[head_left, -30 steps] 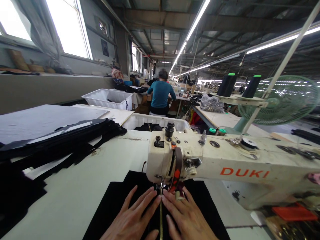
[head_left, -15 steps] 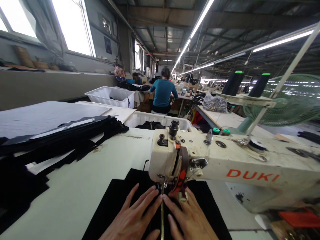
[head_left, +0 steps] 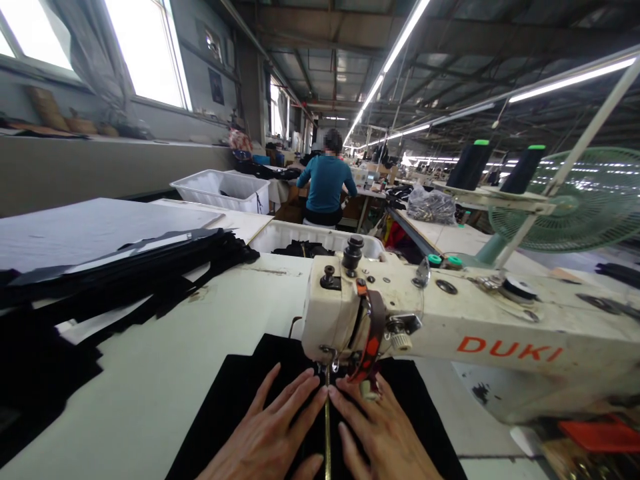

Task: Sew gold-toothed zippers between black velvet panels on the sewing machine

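Observation:
A black fabric piece (head_left: 220, 413) lies flat under the head of a white sewing machine (head_left: 425, 300). Down its middle runs a narrow gold zipper (head_left: 327, 440), leading up to the needle area. Left of the zipper, my left hand (head_left: 275, 427) rests flat on the fabric with fingers spread. My right hand (head_left: 375, 427) lies flat on the other side, fingers stretched forward and partly behind a brown-and-orange strap (head_left: 373, 333) on the machine. Both index fingertips nearly meet at the zipper, just before the presser foot, which is mostly hidden.
Stacked black fabric pieces (head_left: 150, 273) lie on the table at left, beside white sheets (head_left: 90, 230). Behind the machine stands a white bin (head_left: 265, 233) holding dark cloth. Thread cones (head_left: 470, 167) and a green fan (head_left: 590, 200) are at right. A person in blue (head_left: 325, 183) sits ahead.
The view has shifted slightly, so the machine appears a little farther right. Both hands keep their flat position beside the zipper; any feed of the fabric is too small to see.

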`<state>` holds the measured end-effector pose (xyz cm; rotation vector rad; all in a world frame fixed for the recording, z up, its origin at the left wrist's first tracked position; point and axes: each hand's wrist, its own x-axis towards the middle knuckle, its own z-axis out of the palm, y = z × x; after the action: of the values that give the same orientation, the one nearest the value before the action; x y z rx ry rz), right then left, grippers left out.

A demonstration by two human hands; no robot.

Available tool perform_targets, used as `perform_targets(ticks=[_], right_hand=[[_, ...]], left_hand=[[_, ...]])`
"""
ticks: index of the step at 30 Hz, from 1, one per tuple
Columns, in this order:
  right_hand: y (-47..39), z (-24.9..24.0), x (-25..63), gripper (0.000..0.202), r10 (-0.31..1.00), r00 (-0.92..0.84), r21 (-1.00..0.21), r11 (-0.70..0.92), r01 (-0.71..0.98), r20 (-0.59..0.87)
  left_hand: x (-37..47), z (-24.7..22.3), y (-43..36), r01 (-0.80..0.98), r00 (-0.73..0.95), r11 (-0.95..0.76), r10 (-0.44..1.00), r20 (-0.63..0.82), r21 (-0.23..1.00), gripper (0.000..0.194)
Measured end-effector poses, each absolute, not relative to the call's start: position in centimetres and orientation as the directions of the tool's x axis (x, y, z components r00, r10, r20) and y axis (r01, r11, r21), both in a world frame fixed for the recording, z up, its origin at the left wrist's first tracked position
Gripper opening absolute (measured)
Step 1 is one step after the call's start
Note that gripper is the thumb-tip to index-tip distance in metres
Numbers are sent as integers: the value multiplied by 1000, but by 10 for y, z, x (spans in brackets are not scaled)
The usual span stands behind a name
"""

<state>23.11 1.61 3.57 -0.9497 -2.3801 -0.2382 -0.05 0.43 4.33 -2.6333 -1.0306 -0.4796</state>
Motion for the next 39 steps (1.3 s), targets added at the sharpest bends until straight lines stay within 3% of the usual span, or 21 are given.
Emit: perform_targets(ticks=[13, 19, 22, 25, 30, 35, 39], right_hand=[[17, 42, 230, 41, 603, -603, -64, 732, 678, 522], [10, 50, 228, 39, 726, -584, -172, 668, 724, 363], [-16, 56, 227, 40, 763, -580, -206, 640, 740, 286], [-55, 59, 230, 49, 771, -593, -289, 637, 714, 233], [-95, 46, 238, 78, 694, -678, -349, 714, 607, 242], [-94, 40, 236, 53, 710, -635, -374, 702, 606, 304], [-90, 58, 237, 31, 646, -691, -335, 762, 555, 324]], left_hand=[[-4, 41, 2, 702, 658, -710, 616, 434, -55, 58], [-4, 45, 1, 715, 666, -697, 705, 244, 63, 56], [-2, 52, -30, 706, 677, -704, 703, 218, 78, 61], [-1, 56, -73, 637, 733, -768, 629, 257, 64, 79], [-6, 48, -106, 642, 700, -763, 622, 350, 73, 72], [-11, 45, -100, 599, 716, -796, 583, 384, 91, 68], [-11, 50, -103, 602, 691, -784, 606, 393, 151, 72]])
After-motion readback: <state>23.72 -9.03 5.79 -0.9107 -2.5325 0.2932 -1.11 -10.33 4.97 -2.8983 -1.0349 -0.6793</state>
